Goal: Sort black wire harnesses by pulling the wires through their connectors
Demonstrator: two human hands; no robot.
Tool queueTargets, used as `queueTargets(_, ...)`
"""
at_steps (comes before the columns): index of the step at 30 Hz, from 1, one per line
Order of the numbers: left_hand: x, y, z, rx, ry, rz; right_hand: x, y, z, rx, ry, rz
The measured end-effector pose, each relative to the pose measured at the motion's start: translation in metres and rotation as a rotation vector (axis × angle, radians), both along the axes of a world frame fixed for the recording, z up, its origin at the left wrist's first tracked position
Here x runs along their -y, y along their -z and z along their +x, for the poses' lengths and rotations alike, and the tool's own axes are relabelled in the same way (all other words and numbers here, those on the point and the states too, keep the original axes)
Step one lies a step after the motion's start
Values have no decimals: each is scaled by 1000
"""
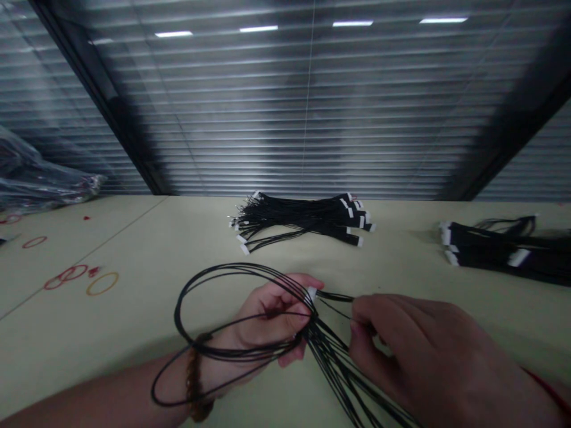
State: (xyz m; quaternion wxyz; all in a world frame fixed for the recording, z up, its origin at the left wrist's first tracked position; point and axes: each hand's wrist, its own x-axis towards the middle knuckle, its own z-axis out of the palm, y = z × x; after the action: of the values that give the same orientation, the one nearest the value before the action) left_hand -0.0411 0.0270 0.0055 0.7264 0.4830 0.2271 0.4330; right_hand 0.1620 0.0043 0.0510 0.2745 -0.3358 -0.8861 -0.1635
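My left hand (274, 318) is closed on a bundle of thin black cables (330, 351), thumb pressed over them near a white connector (311, 292). Part of the bundle loops (178, 303) back over my left wrist, and the other strands hang down toward the bottom edge. To the right of the connector, my right hand (401, 345) pinches black strands that run out from it. Its thumb and index finger are pressed together, and the strand ends are hidden behind them.
Behind my hands lies a pile of black cables (303, 217) with white connectors. More cable bundles (504, 252) rest at the right. Red rings (71, 274) and a yellow ring (102, 283) are on the table (147, 249) at left, near a clear plastic bag (40, 178). Blinds (285, 119) stand behind.
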Motion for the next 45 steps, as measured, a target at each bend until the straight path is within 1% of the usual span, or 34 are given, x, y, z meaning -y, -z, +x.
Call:
queueTargets(2, 1, 3, 1, -11, 16, -6, -2, 0, 0, -9, 16, -53)
queueTargets(7, 3, 13, 8, -42, 57, -30, 0, 7, -2, -13, -53, -165)
queueTargets(9, 2, 16, 9, -50, 54, -38, 1, 6, -1, 19, -54, -184)
queueTargets(11, 1, 18, 8, -48, 47, -44, -3, 1, 3, 77, -7, -144)
queueTargets(13, 2, 19, 4, -40, 47, -52, -14, -5, 11, 153, 102, -78)
queueTargets(14, 2, 20, 3, -35, 50, -57, -23, -8, 16, 192, 172, -73)
queueTargets(16, 5, 21, -1, -27, 66, -68, -44, -9, 27, 248, 302, -129)
queueTargets(18, 7, 20, -3, -29, 86, -87, -66, -4, 34, 254, 376, -208)
queueTargets(21, 8, 15, -1, -43, 101, -122, -89, 10, 35, 225, 405, -288)
queueTargets(24, 4, 10, 5, -25, 71, -133, -96, 20, 36, 212, 361, -383)
queueTargets(25, 3, 8, 7, -19, 37, -142, -95, 19, 39, 214, 338, -419)
queueTargets(27, 1, 5, 12, -30, -81, -176, -90, 13, 46, 214, 291, -478)
queueTargets(28, 0, 4, 13, -51, -148, -201, -86, 7, 50, 213, 270, -493)
queueTargets(30, 1, 1, 16, -99, -256, -242, -72, -7, 53, 167, 233, -469)
queueTargets(32, 3, -2, 17, -111, -296, -247, -53, -20, 45, 92, 187, -471)
queueTargets(33, 4, -3, 17, -106, -294, -239, -42, -24, 38, 66, 153, -526)
queueTargets(34, 5, -4, 18, -101, -290, -229, -32, -25, 29, 84, 122, -647)
queueTargets(35, 5, -5, 18, -101, -286, -220, -23, -25, 19, 90, 114, -726)
queueTargets(36, 6, -6, 18, -109, -280, -217, -15, -22, 9, 80, 125, -766)
queueTargets(39, 8, -7, 19, -142, -283, -219, -4, -9, -9, -6, 134, -791)
queueTargets(42, 9, -6, 18, -136, -277, -222, -6, -1, -11, -43, 77, -791)
queueTargets(45, 8, -4, 17, -126, -272, -221, -12, -3, -6, -53, 35, -789)
